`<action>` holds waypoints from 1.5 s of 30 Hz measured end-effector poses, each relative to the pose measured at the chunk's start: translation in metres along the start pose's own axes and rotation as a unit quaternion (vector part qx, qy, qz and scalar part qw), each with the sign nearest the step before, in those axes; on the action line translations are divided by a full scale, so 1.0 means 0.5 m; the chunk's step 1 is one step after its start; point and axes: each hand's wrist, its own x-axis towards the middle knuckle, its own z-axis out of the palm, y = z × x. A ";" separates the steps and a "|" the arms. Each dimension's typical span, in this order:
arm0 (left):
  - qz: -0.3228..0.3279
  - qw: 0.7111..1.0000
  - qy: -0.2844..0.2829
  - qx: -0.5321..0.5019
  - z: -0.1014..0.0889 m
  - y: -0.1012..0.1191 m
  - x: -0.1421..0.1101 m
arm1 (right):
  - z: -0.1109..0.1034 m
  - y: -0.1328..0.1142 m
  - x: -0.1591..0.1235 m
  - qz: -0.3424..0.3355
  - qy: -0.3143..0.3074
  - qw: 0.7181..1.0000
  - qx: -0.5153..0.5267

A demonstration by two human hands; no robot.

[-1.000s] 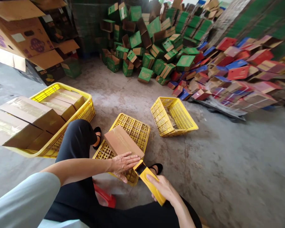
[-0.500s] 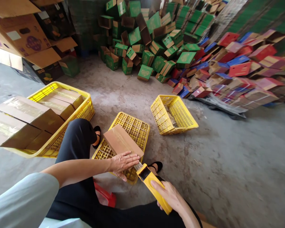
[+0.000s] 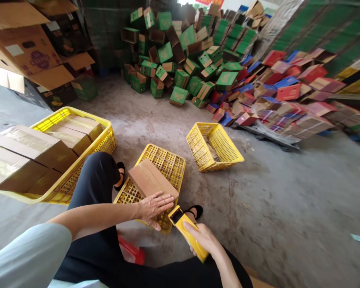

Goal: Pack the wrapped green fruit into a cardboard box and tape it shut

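Observation:
A brown cardboard box (image 3: 148, 179) lies on an overturned yellow crate (image 3: 168, 163) in front of my knees. My left hand (image 3: 153, 207) rests flat on the box's near end, fingers spread. My right hand (image 3: 205, 239) is closed round a yellow tape dispenser (image 3: 186, 230), whose black head points at the box's near corner, close to my left fingertips.
A big yellow crate (image 3: 106, 138) at the left holds several sealed brown boxes. A smaller yellow crate (image 3: 225, 146) lies tilted ahead. Heaps of green boxes (image 3: 180, 52) and red and blue boxes (image 3: 282, 92) fill the back. A red stool edge (image 3: 132, 252) shows under my leg.
The tape dispenser was drawn back from the box's end towards me, then came forward to the near corner again. My left hand stayed pressed on the box.

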 end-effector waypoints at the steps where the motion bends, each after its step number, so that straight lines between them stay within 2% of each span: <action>1: 0.001 1.000 0.000 -0.001 0.000 0.000 0.000 | 0.003 -0.005 0.007 0.001 0.000 1.000 -0.011; 5: -0.030 0.999 0.031 0.016 -0.004 -0.016 -0.005 | 0.008 -0.026 0.028 -0.018 -0.001 0.999 -0.033; 8: -0.140 0.984 0.092 0.058 -0.036 -0.067 -0.020 | 0.002 -0.041 0.033 -0.029 -0.014 0.999 -0.044; 10: -0.248 0.954 0.143 0.085 -0.072 -0.118 -0.034 | -0.003 -0.046 0.034 -0.031 -0.020 0.998 -0.051; 12: -0.378 0.904 0.180 0.087 -0.113 -0.171 -0.049 | -0.004 -0.046 0.036 -0.029 -0.018 0.998 -0.049; 14: -0.486 0.857 0.166 0.023 -0.148 -0.210 -0.063 | -0.002 -0.041 0.038 -0.019 -0.010 0.999 -0.033; 16: -0.542 0.828 0.118 -0.084 -0.171 -0.230 -0.075 | 0.002 -0.035 0.041 -0.015 -0.003 1.000 -0.016; 19: -0.563 0.808 0.085 -0.148 -0.183 -0.234 -0.084 | 0.006 -0.030 0.044 -0.021 0.002 1.000 -0.007; 29: -0.587 0.788 0.084 -0.167 -0.181 -0.242 -0.076 | 0.011 -0.034 0.049 -0.003 -0.004 1.000 0.014; 32: -0.582 0.792 0.090 -0.164 -0.184 -0.233 -0.077 | 0.024 -0.038 0.062 0.007 0.007 1.000 0.023; 35: -0.570 0.800 0.100 -0.159 -0.186 -0.215 -0.088 | 0.054 -0.037 0.085 0.026 0.030 0.999 0.033; 39: -0.562 0.805 0.112 -0.155 -0.178 -0.199 -0.110 | 0.078 -0.016 0.099 0.024 0.054 0.998 0.037; 41: -0.563 0.804 0.118 -0.155 -0.170 -0.198 -0.119 | 0.065 0.000 0.095 0.017 0.068 0.997 0.036; 45: -0.564 0.801 0.124 -0.155 -0.158 -0.203 -0.124 | 0.008 0.007 0.097 -0.002 0.121 0.992 0.020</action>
